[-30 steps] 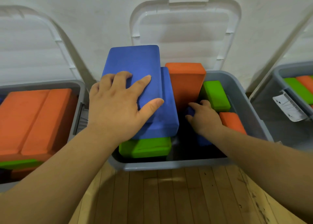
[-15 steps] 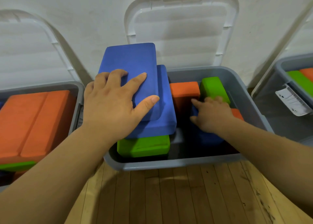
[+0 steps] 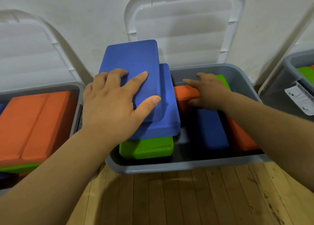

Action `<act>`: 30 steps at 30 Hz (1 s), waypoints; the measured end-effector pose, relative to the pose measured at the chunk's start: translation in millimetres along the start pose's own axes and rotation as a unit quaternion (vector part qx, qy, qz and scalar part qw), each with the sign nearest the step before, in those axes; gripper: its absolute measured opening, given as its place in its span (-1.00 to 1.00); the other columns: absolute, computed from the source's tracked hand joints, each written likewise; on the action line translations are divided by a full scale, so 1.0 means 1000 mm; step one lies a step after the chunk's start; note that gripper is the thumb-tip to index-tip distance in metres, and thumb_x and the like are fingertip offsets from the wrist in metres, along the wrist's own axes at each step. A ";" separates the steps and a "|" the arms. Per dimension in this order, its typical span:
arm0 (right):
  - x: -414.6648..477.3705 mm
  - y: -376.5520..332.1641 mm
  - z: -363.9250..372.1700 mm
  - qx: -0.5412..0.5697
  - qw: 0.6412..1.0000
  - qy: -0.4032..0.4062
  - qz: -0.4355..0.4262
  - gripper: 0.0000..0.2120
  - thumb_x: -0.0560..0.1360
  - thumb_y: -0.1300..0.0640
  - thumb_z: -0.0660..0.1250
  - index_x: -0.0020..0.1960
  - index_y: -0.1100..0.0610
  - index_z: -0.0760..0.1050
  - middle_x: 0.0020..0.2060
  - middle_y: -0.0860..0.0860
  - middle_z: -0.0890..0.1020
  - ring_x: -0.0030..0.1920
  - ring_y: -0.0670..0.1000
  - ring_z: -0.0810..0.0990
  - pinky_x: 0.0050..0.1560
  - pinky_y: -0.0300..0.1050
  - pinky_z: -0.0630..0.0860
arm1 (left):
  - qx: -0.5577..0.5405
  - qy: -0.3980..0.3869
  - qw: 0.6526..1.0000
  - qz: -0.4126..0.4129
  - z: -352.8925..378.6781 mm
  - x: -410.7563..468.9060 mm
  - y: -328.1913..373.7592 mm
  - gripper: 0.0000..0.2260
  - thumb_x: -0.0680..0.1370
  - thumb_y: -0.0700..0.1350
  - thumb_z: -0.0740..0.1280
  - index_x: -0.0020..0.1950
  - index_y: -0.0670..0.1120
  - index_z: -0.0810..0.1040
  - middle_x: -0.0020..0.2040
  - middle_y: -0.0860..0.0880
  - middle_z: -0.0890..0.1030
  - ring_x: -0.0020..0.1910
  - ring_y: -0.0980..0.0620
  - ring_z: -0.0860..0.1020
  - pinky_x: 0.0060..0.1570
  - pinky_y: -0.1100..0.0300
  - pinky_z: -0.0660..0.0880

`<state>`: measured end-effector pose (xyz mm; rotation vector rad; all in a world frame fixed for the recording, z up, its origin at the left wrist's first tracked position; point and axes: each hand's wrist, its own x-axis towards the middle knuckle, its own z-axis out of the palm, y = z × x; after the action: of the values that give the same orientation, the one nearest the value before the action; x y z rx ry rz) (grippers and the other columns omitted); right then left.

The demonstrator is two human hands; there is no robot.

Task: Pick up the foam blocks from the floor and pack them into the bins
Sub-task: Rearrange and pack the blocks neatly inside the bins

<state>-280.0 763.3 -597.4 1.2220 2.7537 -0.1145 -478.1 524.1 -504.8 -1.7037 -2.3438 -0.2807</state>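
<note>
1. Blue foam fills our left palm: the left hand (image 3: 117,99) lies flat on the top blue block (image 3: 132,63), fingers straight and spread, thumb across its near corner. The hand presses and does not clasp.
2. Under that palm the block rests on a second blue block (image 3: 169,109), which juts out on the thumb side. A green block (image 3: 147,148) shows below the wrist. The whole stack stands in the left part of the middle bin (image 3: 186,166) and rises above its rim.
3. The top block's long axis runs from our wrist out past the fingertips, toward the propped lid (image 3: 185,29). Its far end looks tilted upward.
4. Our right hand (image 3: 210,93) is open inside the same bin, fingers fanned over an orange block (image 3: 184,92). We cannot tell whether it touches or only hovers, because the hand is blurred.
5. Below the right wrist a low blue block (image 3: 210,131) also lies lengthwise, pointing away from us.
6. To do this step well, we judge the stack needs settling. We should press down evenly through the left palm (not the fingertips alone) so the foam seats flat instead of tipping. Meanwhile the right hand should level the orange block so that side packs flat. Every long axis should stay parallel to the blocks already under our wrists.
</note>
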 end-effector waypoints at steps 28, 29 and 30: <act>0.002 -0.014 -0.111 0.335 0.917 0.100 0.194 -0.22 0.46 -0.15 0.40 0.61 -0.10 0.19 0.54 0.09 0.35 0.45 0.20 0.39 0.34 0.01 0.41 | 0.004 0.012 1.000 0.014 0.002 0.000 -0.005 -0.34 0.54 0.48 -0.03 0.47 0.20 0.48 0.37 -0.08 0.49 0.31 -0.24 0.42 0.21 -0.18 0.41; -0.004 -0.017 -0.108 0.328 0.919 0.095 0.196 -0.24 0.46 -0.16 0.35 0.60 -0.15 0.17 0.52 0.12 0.36 0.42 0.23 0.41 0.26 0.02 0.42 | 0.004 0.012 1.000 0.014 0.002 0.000 -0.006 -0.34 0.54 0.49 -0.04 0.47 0.20 0.48 0.38 -0.08 0.48 0.31 -0.24 0.42 0.21 -0.18 0.41; -0.010 -0.020 -0.106 0.330 0.919 0.091 0.197 -0.25 0.46 -0.15 0.32 0.61 -0.17 0.14 0.51 0.13 0.37 0.39 0.24 0.42 0.19 0.01 0.42 | 0.004 0.012 1.000 0.013 0.002 0.000 -0.005 -0.33 0.54 0.49 -0.05 0.47 0.20 0.48 0.38 -0.08 0.48 0.31 -0.23 0.42 0.22 -0.18 0.41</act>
<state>-297.1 755.6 -490.5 2.0047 2.6158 -0.9971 -483.3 522.7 -506.9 -1.7163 -2.3013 -0.2852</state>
